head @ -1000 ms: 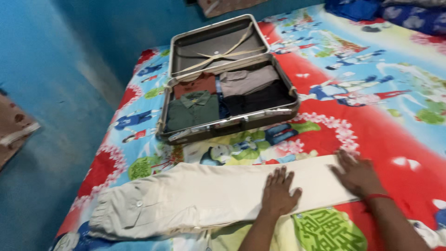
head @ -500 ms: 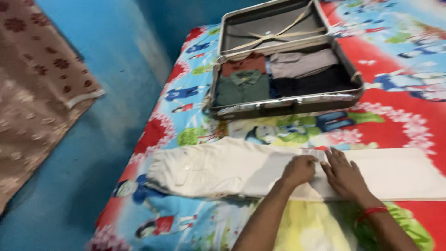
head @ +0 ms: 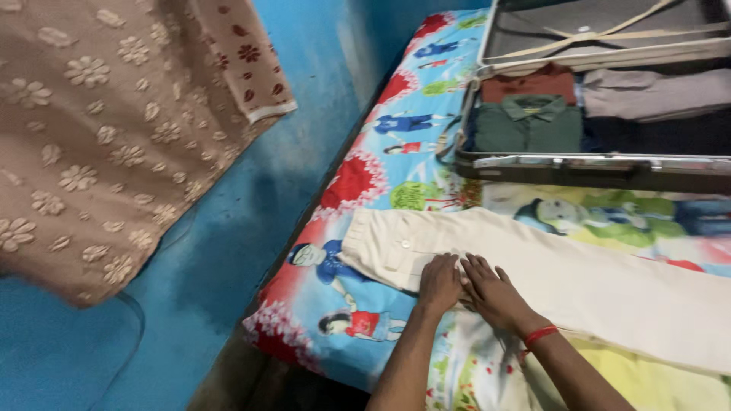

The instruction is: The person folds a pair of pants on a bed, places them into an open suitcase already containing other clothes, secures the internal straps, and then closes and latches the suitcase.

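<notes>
Both hands lie flat and open, gripping nothing: left hand [head: 440,281] and right hand [head: 491,291] side by side, palms pressed on the cream trousers [head: 579,281] near the waistband. Trousers stretch rightward across the patterned bedsheet [head: 365,175]. Beyond the fingertips, an open suitcase [head: 601,171] holds folded clothes [head: 529,122].

The suitcase [head: 601,164] at the far side of the bed [head: 365,183] is cut off by the top and right picture edges; its lid shows only in part. The cream trousers [head: 579,281] run out of view at the right edge, hiding their far end. Both forearms leave the bottom edge. The patterned brown cloth [head: 106,129] is cropped at the top and left edges.
</notes>
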